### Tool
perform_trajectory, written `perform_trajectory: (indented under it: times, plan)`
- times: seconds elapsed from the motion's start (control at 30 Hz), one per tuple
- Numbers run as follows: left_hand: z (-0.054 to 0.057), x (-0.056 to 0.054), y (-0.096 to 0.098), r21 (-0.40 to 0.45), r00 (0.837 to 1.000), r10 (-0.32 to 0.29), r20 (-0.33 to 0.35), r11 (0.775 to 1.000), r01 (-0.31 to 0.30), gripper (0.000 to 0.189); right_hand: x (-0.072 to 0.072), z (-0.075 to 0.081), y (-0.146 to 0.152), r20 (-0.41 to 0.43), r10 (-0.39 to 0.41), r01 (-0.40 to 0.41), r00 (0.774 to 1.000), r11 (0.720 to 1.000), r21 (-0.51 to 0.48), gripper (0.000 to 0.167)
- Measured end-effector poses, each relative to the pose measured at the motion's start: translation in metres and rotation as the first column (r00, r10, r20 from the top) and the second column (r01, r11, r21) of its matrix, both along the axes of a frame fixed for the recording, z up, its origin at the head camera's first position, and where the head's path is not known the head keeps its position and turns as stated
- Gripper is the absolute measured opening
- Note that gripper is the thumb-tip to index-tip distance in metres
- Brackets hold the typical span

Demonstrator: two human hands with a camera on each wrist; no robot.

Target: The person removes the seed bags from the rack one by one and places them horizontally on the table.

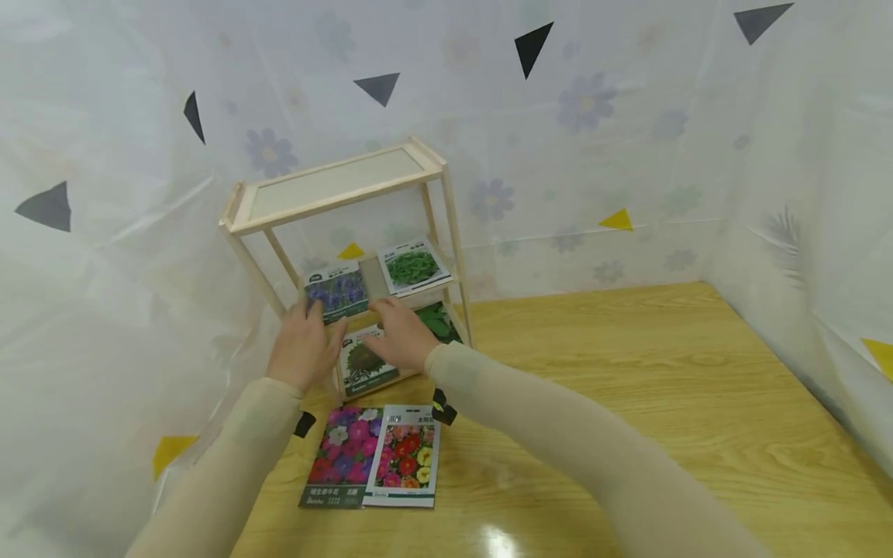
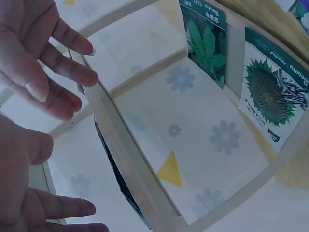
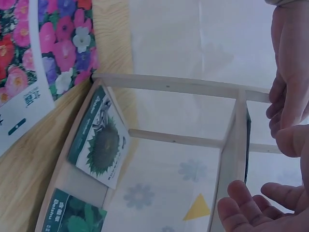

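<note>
My left hand point(image 1: 300, 349) is at the left end of the middle shelf, its fingertips at the lower left of a seed packet with purple flowers point(image 1: 339, 288). Nearer the middle, my right hand point(image 1: 403, 332) reaches to the shelf's front edge, fingers beside that packet's lower right corner. Both hands appear loose, fingers extended, in the left wrist view. To the right on this shelf lies a green-leaf seed packet point(image 1: 413, 267). Below, the bottom shelf carries a sunflower seed packet point(image 3: 104, 145) and another green-leaf packet point(image 2: 205, 41), partly behind my right hand in the head view.
The small wooden rack point(image 1: 338, 203) stands at the table's back left. Before it on the wooden table point(image 1: 628, 387) lie a pink-and-purple flower packet point(image 1: 342, 457) and a red-and-yellow flower packet point(image 1: 407, 459), side by side. Patterned sheeting point(image 1: 628, 155) hangs behind and at both sides.
</note>
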State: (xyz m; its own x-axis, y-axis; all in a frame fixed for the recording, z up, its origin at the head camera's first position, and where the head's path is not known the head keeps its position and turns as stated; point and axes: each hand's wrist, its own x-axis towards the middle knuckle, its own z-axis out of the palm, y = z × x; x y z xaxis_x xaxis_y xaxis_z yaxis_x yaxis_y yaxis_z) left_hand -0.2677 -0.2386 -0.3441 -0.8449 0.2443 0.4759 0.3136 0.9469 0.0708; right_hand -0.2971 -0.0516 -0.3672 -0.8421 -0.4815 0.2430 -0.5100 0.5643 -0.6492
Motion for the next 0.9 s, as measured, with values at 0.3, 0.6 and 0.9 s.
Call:
perform_trajectory:
  times: [0.3,0.6,0.9]
  plan:
    - [0.010,-0.015,0.004,-0.141,0.992,0.084,0.095,0.988,-0.070,0.053,-0.007,0.017,-0.017,0.074,-0.035,0.033,0.997,0.999,0.028,0.057]
    - [0.011,-0.022,0.008,-0.227,0.972,0.157,0.177,0.967,-0.115,0.057,-0.015,0.016,-0.021,0.069,-0.047,0.044,0.996,0.998,0.041,0.052]
    - [0.012,-0.023,0.007,-0.288,0.937,0.170,0.306,0.954,-0.079,0.056,-0.016,0.009,-0.022,0.114,-0.042,0.054,0.993,0.994,-0.099,0.045]
